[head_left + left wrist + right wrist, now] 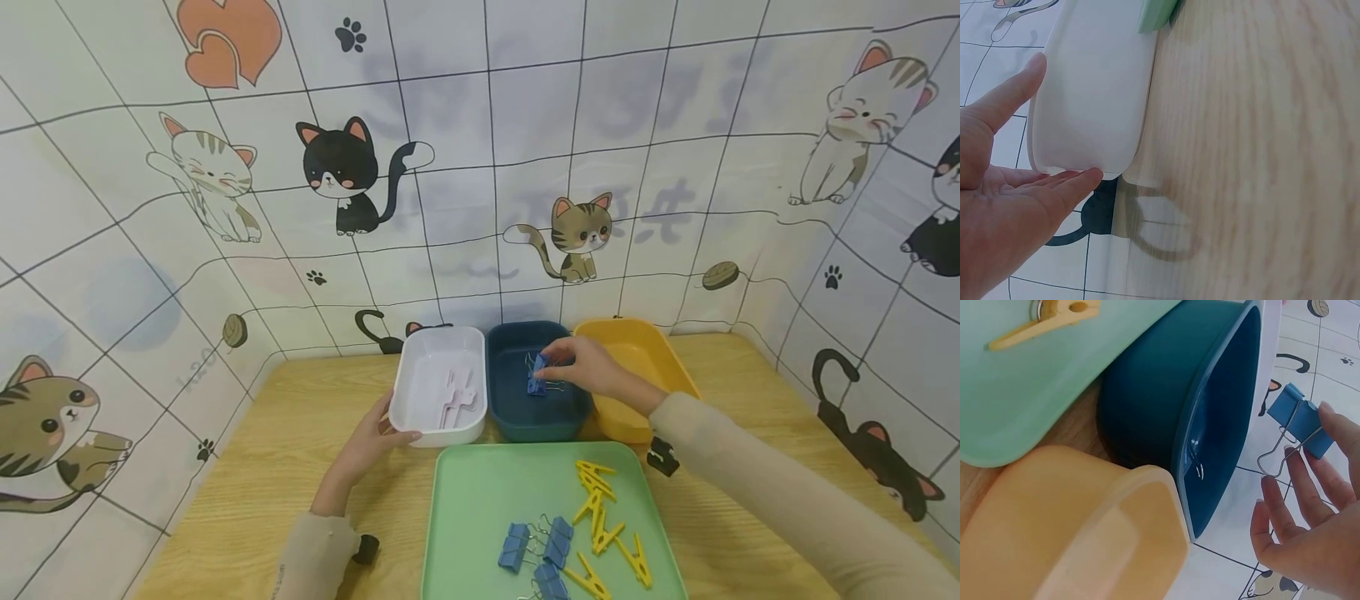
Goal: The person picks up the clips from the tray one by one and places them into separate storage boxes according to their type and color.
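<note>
We see the right hand (pixel 588 365) over a dark-blue oblong plastic tub (pixel 536 425), its grip narrowed to a pinch: thumb and fingertips have hold of a blue binder clip with silver wire handles (pixel 1297 420). Taking it by the flat body is, we judge, steadier than by the thin wires; holding it from above spares the fingers the tub's walls. Wire loops inside that tub show us at least one more clip there.

The left hand (pixel 369 440) is spread, thumb and straight fingers against a corner of a white oblong plastic tub (pixel 450 437); its grip clasps nothing, and probably steadies that tub. Pale plastic pegs (pixel 455 402) lie inside.

A yellow plastic tub (pixel 637 358) completes the row on the wooden bench (pixel 262 475). Nearer the person sits a light-green plastic tray (pixel 472 500) with yellow plastic pegs (pixel 643 570) and other blue binder clips (pixel 514 547); we think its low rim makes picking up easy.
</note>
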`<state>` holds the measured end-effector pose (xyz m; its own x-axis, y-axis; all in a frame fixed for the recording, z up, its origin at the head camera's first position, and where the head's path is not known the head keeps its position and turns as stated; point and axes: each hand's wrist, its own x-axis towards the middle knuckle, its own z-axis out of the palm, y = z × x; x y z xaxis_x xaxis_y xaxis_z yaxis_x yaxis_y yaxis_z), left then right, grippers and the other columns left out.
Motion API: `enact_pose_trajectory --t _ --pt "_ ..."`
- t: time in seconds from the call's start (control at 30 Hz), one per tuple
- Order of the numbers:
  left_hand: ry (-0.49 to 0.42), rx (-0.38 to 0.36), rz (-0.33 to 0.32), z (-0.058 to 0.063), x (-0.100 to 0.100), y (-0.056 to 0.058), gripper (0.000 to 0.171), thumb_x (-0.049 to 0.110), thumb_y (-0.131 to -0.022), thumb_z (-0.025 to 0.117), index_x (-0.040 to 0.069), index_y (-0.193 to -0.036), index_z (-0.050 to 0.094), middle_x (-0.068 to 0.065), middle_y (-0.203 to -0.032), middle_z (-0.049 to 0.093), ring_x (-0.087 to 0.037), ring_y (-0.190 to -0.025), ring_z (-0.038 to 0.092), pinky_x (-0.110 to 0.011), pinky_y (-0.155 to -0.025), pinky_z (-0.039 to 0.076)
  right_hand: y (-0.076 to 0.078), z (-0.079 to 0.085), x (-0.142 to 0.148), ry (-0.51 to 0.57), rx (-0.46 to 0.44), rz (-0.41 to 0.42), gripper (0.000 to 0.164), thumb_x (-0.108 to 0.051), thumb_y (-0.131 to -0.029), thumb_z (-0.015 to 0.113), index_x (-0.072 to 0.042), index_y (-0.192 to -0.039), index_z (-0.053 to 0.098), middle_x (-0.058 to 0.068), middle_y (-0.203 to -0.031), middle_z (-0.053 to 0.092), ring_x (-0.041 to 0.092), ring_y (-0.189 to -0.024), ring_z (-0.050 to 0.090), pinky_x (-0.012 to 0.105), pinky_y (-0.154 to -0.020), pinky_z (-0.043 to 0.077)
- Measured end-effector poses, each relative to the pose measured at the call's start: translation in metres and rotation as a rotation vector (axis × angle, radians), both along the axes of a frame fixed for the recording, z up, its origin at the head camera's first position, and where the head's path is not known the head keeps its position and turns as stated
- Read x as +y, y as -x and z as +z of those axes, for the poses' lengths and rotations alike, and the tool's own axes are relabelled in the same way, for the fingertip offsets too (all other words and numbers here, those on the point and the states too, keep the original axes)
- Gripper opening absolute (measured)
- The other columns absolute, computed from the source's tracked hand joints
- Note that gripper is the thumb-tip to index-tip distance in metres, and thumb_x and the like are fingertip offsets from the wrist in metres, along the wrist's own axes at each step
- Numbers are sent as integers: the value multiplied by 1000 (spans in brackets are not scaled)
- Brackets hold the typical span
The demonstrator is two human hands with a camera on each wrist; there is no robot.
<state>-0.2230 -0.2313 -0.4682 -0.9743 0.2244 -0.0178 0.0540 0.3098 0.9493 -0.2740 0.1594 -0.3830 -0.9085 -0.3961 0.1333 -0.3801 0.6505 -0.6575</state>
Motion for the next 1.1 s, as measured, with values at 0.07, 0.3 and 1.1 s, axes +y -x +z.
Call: enact_pose_trajectory --t 0.07,0.3,1.1 --pt "-1 -1 2 0 0 0 93 12 -96 78 8 -169 19 -21 -174 21 -51 -155 30 -62 -119 40 2 1 0 -1 11 6 40 -22 -95 80 6 -123 72 20 -119 75 39 -111 70 54 -99 59" --pt "11 -1 9 0 -1 -1 92 11 -97 77 9 -169 19 -21 -174 21 -51 -155 29 -63 -119 39 5 5 -3 -10 5 4 40 -22 -94 81 6 -122 72 20 -118 75 40 -111 69 52 -97 60" --pt "-5 2 5 -2 0 1 93 12 -96 78 7 -169 19 -22 -173 22 -51 -154 31 -63 -119 39 27 -2 -8 -24 -29 -13 43 -24 -95 81 6 -124 72 22 -121 74 40 -112 71 51 -95 62"
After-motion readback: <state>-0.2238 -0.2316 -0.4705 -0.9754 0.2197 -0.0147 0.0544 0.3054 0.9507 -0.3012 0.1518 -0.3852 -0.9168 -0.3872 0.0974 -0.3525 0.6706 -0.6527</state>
